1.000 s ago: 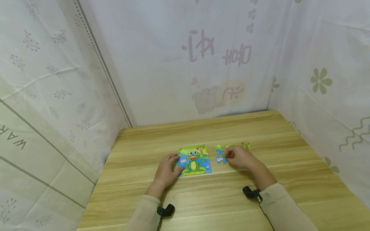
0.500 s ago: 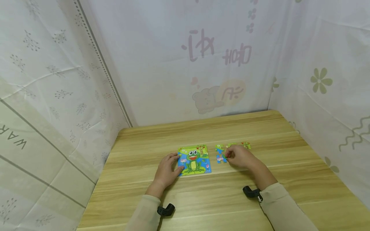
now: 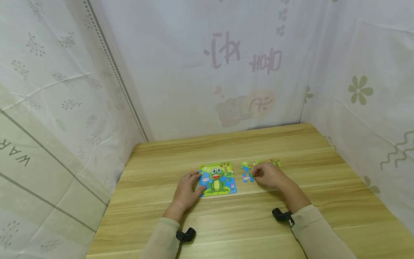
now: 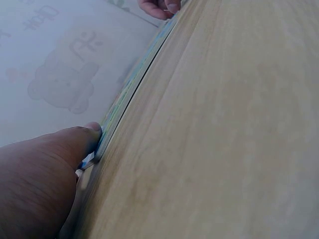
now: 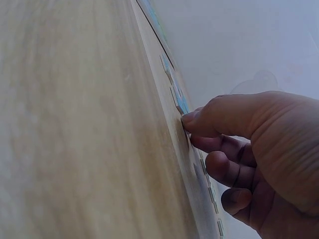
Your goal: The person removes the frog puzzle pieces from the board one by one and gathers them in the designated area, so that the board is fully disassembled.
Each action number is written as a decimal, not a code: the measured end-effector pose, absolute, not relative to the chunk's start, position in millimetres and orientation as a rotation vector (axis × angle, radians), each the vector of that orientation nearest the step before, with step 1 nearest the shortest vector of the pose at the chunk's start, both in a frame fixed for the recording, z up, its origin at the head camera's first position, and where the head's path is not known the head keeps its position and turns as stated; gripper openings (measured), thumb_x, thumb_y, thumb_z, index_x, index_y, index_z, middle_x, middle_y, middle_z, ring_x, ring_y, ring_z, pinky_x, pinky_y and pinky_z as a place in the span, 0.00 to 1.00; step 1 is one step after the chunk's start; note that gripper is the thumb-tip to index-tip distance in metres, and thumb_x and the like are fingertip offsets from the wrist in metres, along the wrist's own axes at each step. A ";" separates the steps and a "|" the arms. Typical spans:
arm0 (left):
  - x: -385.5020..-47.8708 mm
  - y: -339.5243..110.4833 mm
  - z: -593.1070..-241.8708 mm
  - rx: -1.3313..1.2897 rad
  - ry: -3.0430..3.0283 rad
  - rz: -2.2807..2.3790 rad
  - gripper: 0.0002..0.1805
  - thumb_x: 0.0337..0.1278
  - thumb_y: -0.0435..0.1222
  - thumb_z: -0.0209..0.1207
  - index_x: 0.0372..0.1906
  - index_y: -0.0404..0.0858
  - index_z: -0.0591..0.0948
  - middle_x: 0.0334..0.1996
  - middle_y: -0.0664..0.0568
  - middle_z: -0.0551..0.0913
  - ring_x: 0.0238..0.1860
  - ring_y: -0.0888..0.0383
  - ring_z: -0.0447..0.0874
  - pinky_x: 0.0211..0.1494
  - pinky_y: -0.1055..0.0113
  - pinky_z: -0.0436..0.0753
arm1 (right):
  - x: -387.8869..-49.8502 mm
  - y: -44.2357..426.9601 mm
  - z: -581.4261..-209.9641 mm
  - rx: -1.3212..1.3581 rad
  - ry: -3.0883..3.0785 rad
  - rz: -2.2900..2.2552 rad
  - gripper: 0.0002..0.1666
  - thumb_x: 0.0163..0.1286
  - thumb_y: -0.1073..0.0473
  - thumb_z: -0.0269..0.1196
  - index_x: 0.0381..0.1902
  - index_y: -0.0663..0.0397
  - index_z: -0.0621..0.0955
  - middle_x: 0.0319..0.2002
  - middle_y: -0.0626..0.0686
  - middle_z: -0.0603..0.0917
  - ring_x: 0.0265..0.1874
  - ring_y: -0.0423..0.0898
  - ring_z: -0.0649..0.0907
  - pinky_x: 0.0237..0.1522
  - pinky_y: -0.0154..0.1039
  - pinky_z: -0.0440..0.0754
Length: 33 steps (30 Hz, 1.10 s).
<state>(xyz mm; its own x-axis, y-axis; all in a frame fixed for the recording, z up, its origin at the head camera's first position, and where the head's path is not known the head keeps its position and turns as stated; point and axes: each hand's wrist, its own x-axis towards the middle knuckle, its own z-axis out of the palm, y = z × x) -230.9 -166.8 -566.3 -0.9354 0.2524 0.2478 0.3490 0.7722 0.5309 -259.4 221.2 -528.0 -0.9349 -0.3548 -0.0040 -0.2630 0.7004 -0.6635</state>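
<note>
A square puzzle board (image 3: 217, 179) with a green frog picture lies on the table. My left hand (image 3: 185, 191) rests along its left edge; in the left wrist view the thumb (image 4: 75, 142) presses on the board's near corner. To the right of the board lie several loose jigsaw pieces. My right hand (image 3: 267, 175) pinches a puzzle piece between thumb and index finger, low over the table, with most of that piece hidden by the fingers. Just left of these fingertips is a blue piece with a pink flower (image 3: 246, 178), touching or very near the held piece.
Another loose piece, green and blue (image 3: 245, 166), lies behind the flower piece. More pieces (image 3: 276, 163) lie behind my right hand, partly hidden by it. The wooden table (image 3: 226, 223) ends at the back against a printed curtain (image 3: 181, 90), with more curtain at both sides.
</note>
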 end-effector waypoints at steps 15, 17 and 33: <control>-228.4 -165.5 -562.2 -0.464 -2.826 -0.896 0.32 0.66 0.51 0.70 0.70 0.42 0.79 0.72 0.51 0.74 0.74 0.44 0.68 0.76 0.43 0.69 | -260.6 223.1 -528.1 -0.505 2.748 -1.087 0.07 0.67 0.68 0.70 0.39 0.51 0.87 0.34 0.44 0.84 0.33 0.43 0.81 0.40 0.42 0.84; -228.2 -165.6 -562.0 -0.463 -2.824 -0.894 0.32 0.66 0.51 0.70 0.70 0.42 0.80 0.72 0.51 0.74 0.75 0.44 0.67 0.76 0.44 0.68 | -260.5 222.7 -526.8 -0.511 2.746 -1.098 0.06 0.68 0.67 0.70 0.40 0.52 0.87 0.34 0.44 0.84 0.33 0.43 0.82 0.39 0.41 0.84; -227.5 -165.0 -561.6 -0.469 -2.814 -0.895 0.32 0.66 0.50 0.70 0.70 0.42 0.79 0.72 0.51 0.74 0.74 0.44 0.67 0.76 0.43 0.68 | -263.2 212.3 -523.8 -0.529 2.779 -1.103 0.04 0.71 0.62 0.70 0.42 0.48 0.86 0.34 0.44 0.82 0.33 0.43 0.80 0.34 0.38 0.83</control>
